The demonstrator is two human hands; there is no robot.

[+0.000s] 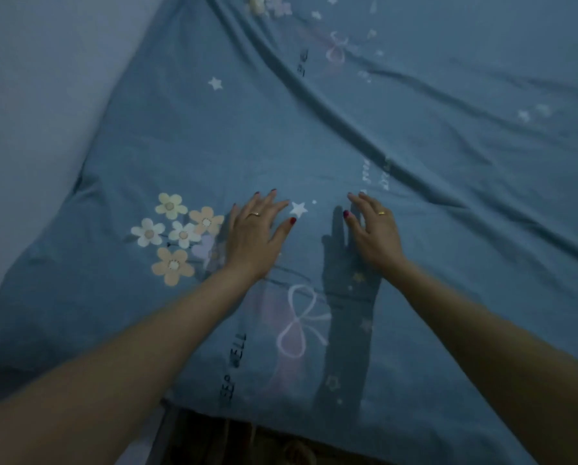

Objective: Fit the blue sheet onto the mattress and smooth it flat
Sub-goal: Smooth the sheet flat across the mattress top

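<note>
From the head view, the blue sheet (364, 135) already lies spread over the mattress (26, 95), covering most of the frame from the bottom edge up to the top right, while a pale strip of bare mattress shows along the upper left. The left hand (254, 229) and the right hand (375, 229) both rest flat on the cloth at the centre of the frame, fingers (274, 199) straight and spread, gripping nothing, simply pressing down on the fabric. To my eye the spreading is largely done and the smoothing is under way: the patch near the bottom centre, around the printed pink bow (301, 327), looks fairly flat, yet a long raised fold (314, 105) runs from the top centre down toward the middle right, with lesser wrinkles fanning off to the right. The left corner by the printed flowers (177, 236) looks bunched and rounded, so I judge it not yet pulled snug; whether any corner is tucked under I cannot tell. The sheet's length seems to run from the bottom left up toward the upper right, following the mattress edge.
</note>
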